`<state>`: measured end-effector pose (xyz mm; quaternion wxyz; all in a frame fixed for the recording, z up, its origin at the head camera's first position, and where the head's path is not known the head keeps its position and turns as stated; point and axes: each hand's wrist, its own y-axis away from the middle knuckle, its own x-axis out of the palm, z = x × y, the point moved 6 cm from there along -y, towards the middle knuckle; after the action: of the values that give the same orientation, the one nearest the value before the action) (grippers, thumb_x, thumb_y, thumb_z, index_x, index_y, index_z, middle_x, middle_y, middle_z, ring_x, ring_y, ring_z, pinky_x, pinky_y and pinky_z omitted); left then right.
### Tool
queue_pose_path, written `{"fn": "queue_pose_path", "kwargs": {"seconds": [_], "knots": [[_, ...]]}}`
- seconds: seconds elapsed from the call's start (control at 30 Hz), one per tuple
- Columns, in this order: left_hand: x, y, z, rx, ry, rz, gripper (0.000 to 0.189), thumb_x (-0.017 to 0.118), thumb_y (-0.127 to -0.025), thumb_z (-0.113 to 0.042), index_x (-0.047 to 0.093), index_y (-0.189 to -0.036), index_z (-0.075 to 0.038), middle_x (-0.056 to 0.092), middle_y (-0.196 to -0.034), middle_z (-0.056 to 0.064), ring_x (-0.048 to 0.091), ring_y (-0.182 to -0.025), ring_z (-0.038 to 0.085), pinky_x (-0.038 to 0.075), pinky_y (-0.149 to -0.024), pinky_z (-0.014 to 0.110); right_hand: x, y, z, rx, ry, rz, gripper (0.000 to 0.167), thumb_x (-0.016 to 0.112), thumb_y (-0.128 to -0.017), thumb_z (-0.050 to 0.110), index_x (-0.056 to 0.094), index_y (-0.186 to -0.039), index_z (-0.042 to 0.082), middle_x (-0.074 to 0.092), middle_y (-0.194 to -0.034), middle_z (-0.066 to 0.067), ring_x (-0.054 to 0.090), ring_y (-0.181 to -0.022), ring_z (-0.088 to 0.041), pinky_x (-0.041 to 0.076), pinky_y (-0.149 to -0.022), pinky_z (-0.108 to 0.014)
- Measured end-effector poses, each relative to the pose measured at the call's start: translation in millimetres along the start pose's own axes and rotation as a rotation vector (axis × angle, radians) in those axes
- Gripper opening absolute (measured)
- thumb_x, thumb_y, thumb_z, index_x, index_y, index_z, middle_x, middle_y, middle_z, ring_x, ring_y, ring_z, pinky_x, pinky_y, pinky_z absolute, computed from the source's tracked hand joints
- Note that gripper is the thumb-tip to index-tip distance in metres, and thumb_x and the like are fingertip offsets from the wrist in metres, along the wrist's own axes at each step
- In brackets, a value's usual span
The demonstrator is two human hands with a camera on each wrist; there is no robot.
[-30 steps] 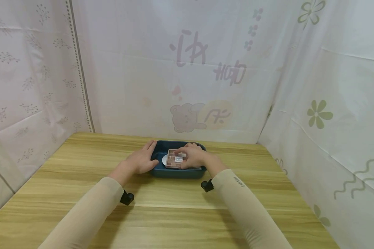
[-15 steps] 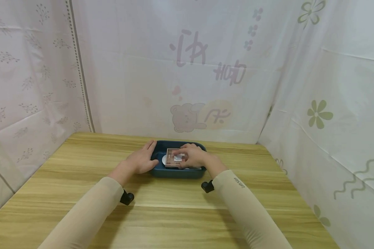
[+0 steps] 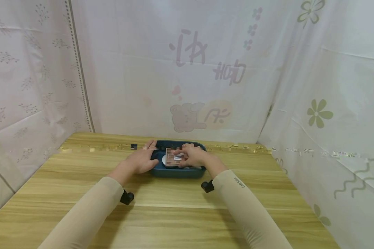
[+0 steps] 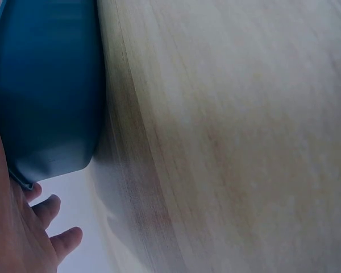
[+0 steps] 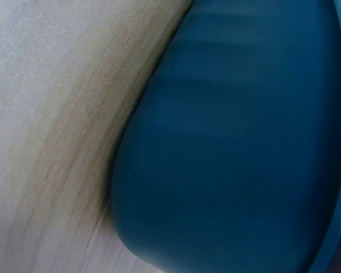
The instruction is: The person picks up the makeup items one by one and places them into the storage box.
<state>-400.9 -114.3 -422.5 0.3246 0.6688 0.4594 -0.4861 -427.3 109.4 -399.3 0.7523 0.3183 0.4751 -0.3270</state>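
A dark blue plastic bin stands near the table's far edge. My left hand rests on its left end, fingers extended along the rim and thumb over the near corner. Inside the bin, my right hand pinches a flat square palette with brown grid compartments, like an eyeshadow palette, between thumb and fingers; a white label shows on it. The palette's right part is hidden by the hand. In the left wrist view, fingertips show beyond the bin's outer wall. The right wrist view is filled mostly by the bin's side.
A white round-edged item peeks out left of the palette in the bin. Another pale flat edge shows under the right hand. The wood-grain table meets a patterned white curtain at the back and sides.
With the right hand, the palette has shifted slightly left and up in the head view. The left hand and the bin stay put.
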Motion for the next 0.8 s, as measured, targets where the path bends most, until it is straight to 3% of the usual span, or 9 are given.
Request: {"fn": "queue_pose_path", "kwargs": {"seconds": [0.2,0.43,0.8], "knots": [[0.0,-1.1,0.8,0.006,-0.007,0.007,0.089,0.050,-0.111,-0.042,0.007,-0.177,-0.002,0.007,-0.186,0.018,0.025,-0.169,0.040,0.030,-0.134,0.058,0.2,-0.3,0.8,0.022,0.020,-0.007,0.053,0.079,-0.102,0.043,0.066,-0.152,0.032,0.025,-0.181,-0.019,0.022,-0.168,-0.045,0.018,-0.133,-0.072],[-0.2,-1.5,1.7,-0.004,0.018,-0.008,0.090,0.052,-0.109,-0.041,0.007,-0.177,-0.004,0.009,-0.185,0.021,0.032,-0.165,0.045,0.034,-0.132,0.061,1.4,-4.6,-0.9,-0.031,0.054,-0.069,0.057,0.082,-0.099,0.043,0.067,-0.151,0.027,0.051,-0.165,-0.006,0.041,-0.157,-0.033,0.028,-0.132,-0.062],[-3.0,0.3,6.5,-0.016,0.060,0.041,0.092,0.049,-0.110,-0.053,0.006,-0.179,-0.010,0.005,-0.186,0.017,0.033,-0.165,0.046,0.033,-0.132,0.062,-6.3,4.1,-7.4,-0.019,0.064,-0.114,0.069,0.077,-0.099,0.057,0.061,-0.158,0.025,0.048,-0.169,-0.009,0.039,-0.160,-0.038,0.026,-0.132,-0.067]]}}
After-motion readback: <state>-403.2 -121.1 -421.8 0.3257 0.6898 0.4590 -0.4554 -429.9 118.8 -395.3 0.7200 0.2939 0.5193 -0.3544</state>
